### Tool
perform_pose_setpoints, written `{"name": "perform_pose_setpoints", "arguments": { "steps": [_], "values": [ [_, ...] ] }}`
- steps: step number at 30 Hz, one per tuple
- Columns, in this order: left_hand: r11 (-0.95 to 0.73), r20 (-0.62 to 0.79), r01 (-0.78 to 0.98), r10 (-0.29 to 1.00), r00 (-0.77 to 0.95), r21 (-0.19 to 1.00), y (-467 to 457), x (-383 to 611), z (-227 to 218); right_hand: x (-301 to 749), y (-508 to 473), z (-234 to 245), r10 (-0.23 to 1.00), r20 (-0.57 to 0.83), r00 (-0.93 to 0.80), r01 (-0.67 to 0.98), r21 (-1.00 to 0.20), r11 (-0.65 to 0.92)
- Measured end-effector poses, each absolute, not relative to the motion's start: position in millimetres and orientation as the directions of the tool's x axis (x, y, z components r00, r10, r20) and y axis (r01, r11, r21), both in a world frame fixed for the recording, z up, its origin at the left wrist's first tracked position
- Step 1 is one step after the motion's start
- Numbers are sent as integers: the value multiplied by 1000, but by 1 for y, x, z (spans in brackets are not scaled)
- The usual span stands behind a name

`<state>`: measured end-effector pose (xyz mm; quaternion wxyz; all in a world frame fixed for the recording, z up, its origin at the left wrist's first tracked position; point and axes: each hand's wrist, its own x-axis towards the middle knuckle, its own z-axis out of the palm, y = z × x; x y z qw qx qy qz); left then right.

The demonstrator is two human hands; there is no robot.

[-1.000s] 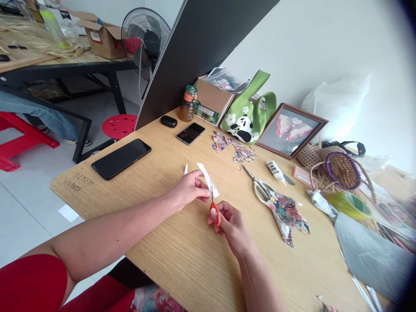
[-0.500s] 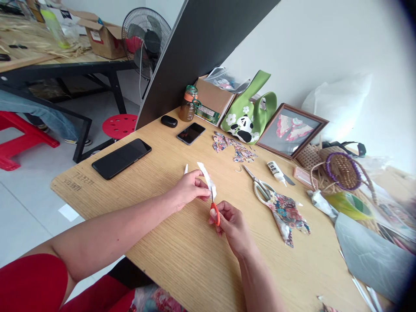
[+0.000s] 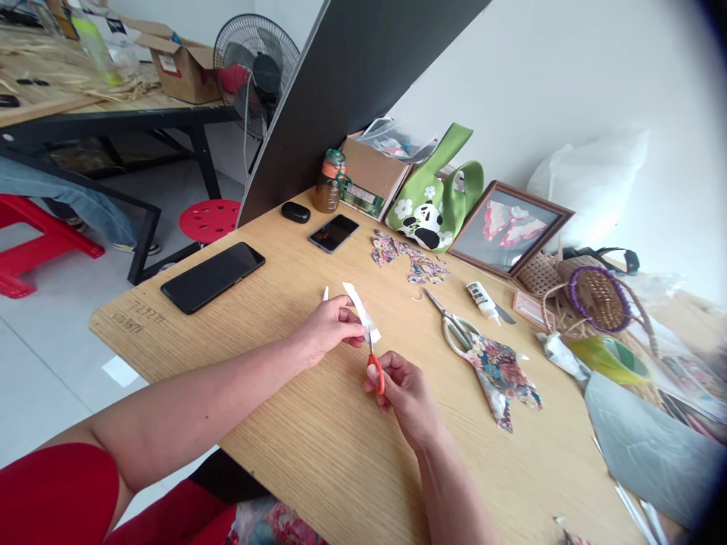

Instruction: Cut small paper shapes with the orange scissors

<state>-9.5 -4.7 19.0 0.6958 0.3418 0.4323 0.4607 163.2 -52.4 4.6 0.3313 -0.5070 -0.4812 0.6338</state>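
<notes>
Between thumb and fingers, my left hand point(image 3: 335, 325) pinches a narrow white strip point(image 3: 357, 304), perhaps paper or cloth. My right hand point(image 3: 400, 386) grips small orange-handled scissors point(image 3: 375, 371), their blades at the strip's lower end. A small white pointed piece point(image 3: 326, 294) shows just behind my left hand. To the right lie larger white-handled scissors point(image 3: 454, 327), partly under a floral fabric piece point(image 3: 503, 367). Floral scraps point(image 3: 420, 265) are spread farther back on the wooden table point(image 3: 318, 424).
Two phones point(image 3: 213, 277), a black case point(image 3: 296, 212) and a bottle point(image 3: 329, 182) stand at the left and back. A green panda bag point(image 3: 425, 216) and picture frame point(image 3: 511, 227) line the wall. Right are a glue bottle point(image 3: 482, 300) and woven basket point(image 3: 600, 299).
The white strip has shifted slightly at the scissor blades, and its lower end now spreads to the right. Both hands stay nearly in place.
</notes>
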Motion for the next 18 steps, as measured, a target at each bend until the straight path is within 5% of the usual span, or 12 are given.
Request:
{"name": "perform_pose_setpoints", "arguments": {
  "steps": [18],
  "values": [
    [341, -297, -319, 938, 181, 884, -8, -5, 22, 162, -52, 6, 905, -332, -265, 77, -943, -323]
  ]
}}
